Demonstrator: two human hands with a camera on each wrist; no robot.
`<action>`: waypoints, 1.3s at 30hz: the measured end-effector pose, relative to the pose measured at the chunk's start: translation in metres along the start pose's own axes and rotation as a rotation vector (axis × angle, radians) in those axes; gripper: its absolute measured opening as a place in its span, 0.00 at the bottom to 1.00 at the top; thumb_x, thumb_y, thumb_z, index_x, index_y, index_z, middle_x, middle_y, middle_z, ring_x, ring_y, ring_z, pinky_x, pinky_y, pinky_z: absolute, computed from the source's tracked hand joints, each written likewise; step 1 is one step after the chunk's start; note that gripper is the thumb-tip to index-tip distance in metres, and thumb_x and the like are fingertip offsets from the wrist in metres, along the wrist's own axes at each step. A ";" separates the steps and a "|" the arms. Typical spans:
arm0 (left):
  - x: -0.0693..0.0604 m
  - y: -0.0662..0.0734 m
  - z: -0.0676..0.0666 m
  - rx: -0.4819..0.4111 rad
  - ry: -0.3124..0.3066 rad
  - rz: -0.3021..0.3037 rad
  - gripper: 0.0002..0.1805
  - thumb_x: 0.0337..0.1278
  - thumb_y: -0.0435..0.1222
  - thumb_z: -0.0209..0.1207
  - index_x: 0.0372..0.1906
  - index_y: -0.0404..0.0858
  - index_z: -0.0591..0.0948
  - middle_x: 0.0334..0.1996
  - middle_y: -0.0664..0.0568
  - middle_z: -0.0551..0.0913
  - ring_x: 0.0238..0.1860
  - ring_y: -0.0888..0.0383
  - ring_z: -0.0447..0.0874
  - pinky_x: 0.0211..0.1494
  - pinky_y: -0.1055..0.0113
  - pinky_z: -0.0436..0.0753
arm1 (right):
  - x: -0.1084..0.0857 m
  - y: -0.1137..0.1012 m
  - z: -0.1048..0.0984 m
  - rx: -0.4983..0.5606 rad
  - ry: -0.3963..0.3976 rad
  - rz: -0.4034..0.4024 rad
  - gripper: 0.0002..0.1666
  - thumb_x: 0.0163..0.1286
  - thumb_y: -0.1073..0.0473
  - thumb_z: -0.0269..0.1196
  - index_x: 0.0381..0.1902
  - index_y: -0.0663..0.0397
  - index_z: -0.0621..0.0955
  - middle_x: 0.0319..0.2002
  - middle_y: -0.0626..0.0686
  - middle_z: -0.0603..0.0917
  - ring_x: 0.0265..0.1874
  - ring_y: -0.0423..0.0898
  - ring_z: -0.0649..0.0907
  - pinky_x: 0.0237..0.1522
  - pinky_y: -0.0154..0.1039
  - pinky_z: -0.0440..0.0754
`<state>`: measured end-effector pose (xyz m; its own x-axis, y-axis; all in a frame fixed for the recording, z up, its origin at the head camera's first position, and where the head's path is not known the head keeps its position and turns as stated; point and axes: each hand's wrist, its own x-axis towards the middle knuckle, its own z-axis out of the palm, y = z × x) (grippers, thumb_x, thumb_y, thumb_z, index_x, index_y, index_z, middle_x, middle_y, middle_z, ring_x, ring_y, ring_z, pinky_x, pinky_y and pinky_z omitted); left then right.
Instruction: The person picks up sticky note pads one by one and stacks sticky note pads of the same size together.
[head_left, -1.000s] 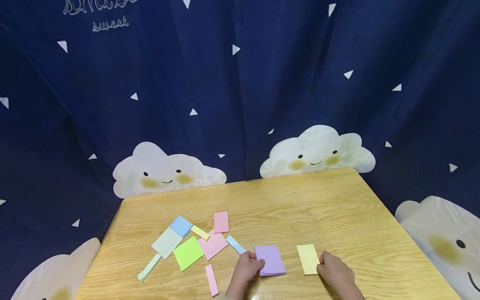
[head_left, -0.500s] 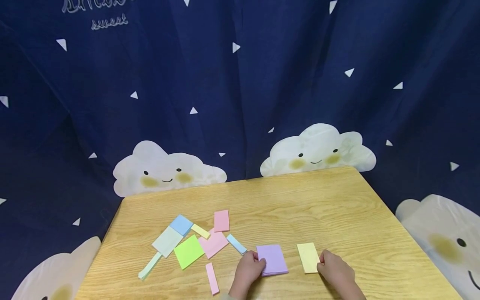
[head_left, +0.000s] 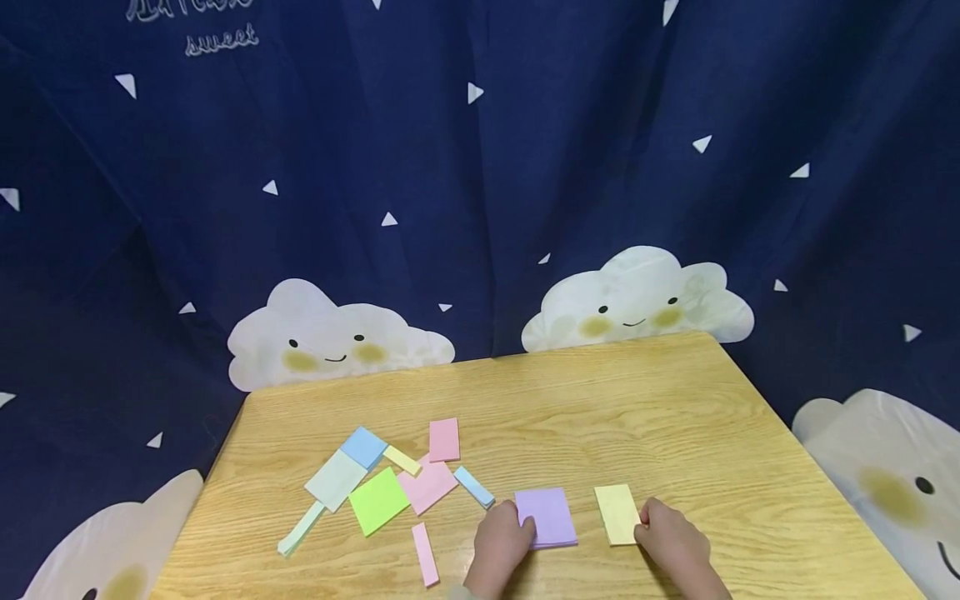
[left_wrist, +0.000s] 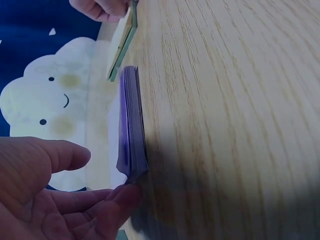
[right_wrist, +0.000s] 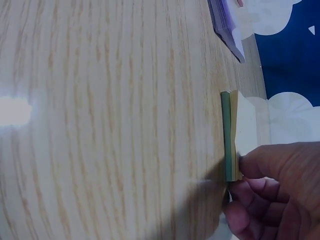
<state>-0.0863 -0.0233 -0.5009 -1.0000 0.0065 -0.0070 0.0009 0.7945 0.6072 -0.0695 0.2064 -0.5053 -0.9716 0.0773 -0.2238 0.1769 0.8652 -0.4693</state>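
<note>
A purple sticky note pad (head_left: 546, 518) lies on the table at front centre. My left hand (head_left: 501, 542) is at its left edge; in the left wrist view the fingertips (left_wrist: 127, 196) touch the pad's end, while the thumb (left_wrist: 75, 155) is raised off its top. To the right lies a smaller yellow sticky note pad (head_left: 618, 515), with a green layer (right_wrist: 227, 135) under it in the right wrist view. My right hand (head_left: 673, 540) pinches this pad's near right corner, thumb on top and fingers at its edge.
On the left lie a blue pad (head_left: 363, 447), a pale green pad (head_left: 336, 477), a bright green pad (head_left: 378, 501), two pink pads (head_left: 444, 440) and several narrow strips, including a blue strip (head_left: 474, 487) near my left hand. A dark blue curtain (head_left: 480, 183) hangs behind the table (head_left: 570, 400).
The purple pad has shifted slightly right and straightened, and my left hand has moved right with it. The yellow pad and my right hand stay nearly in place. The view tilts slightly.
</note>
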 end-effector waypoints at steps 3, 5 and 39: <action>-0.001 0.001 -0.001 0.030 0.011 0.007 0.11 0.41 0.36 0.59 0.19 0.31 0.75 0.15 0.45 0.74 0.17 0.47 0.73 0.19 0.57 0.70 | -0.001 -0.001 -0.001 -0.001 0.001 0.002 0.02 0.52 0.63 0.55 0.26 0.54 0.71 0.14 0.47 0.66 0.14 0.43 0.65 0.17 0.37 0.61; -0.002 0.001 -0.001 0.038 0.009 0.003 0.11 0.42 0.37 0.59 0.18 0.32 0.74 0.15 0.45 0.73 0.17 0.48 0.72 0.19 0.57 0.70 | -0.002 -0.002 -0.001 0.003 0.002 0.000 0.02 0.52 0.63 0.55 0.25 0.53 0.71 0.14 0.47 0.66 0.14 0.43 0.65 0.17 0.36 0.61; -0.004 -0.054 -0.036 0.111 0.123 -0.188 0.08 0.46 0.37 0.58 0.29 0.35 0.77 0.23 0.48 0.79 0.20 0.49 0.77 0.20 0.54 0.73 | -0.001 -0.002 -0.006 0.014 -0.048 0.008 0.06 0.53 0.63 0.56 0.28 0.61 0.72 0.16 0.48 0.68 0.14 0.43 0.64 0.17 0.35 0.61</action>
<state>-0.0827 -0.0886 -0.5048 -0.9764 -0.2159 -0.0109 -0.1907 0.8366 0.5136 -0.0697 0.2076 -0.4993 -0.9614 0.0602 -0.2685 0.1875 0.8576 -0.4789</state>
